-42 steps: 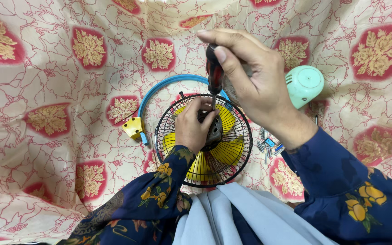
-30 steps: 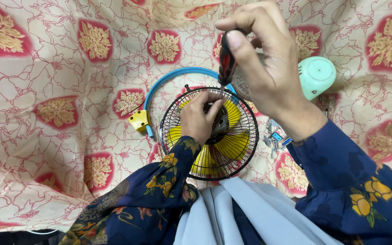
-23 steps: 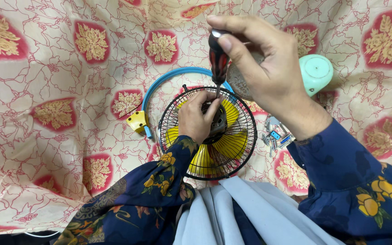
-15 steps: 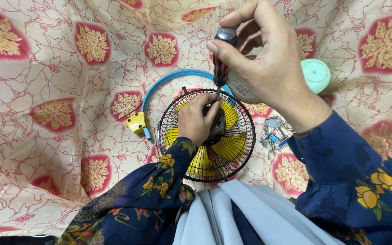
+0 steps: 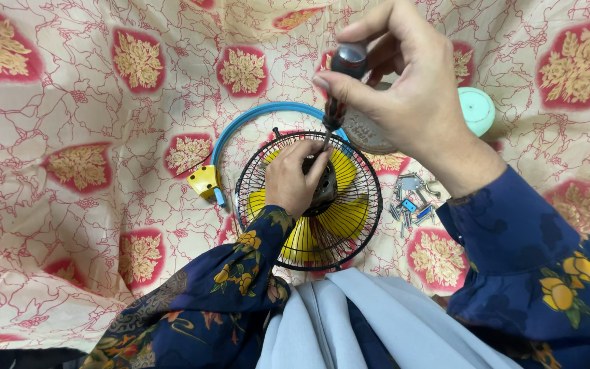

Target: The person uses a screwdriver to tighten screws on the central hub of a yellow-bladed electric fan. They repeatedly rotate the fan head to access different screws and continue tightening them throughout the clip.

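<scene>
In the head view, the right hand (image 5: 404,89) is raised above the work, its fingers closed round the dark handle of a screwdriver (image 5: 339,85) held upright, the thin shaft pointing down toward the middle of a small fan (image 5: 308,201). The fan lies flat on a cream cloth with red floral patches (image 5: 69,102); it has yellow blades behind a black wire grille. The left hand (image 5: 295,178) rests on the grille, fingers curled over the fan's dark hub, steadying it. A blue ring (image 5: 240,126) with a yellow bracket (image 5: 204,181) lies just behind the fan. To the right sit a heap of small metal screws and clips (image 5: 414,201) and a pale green cap (image 5: 478,109).
</scene>
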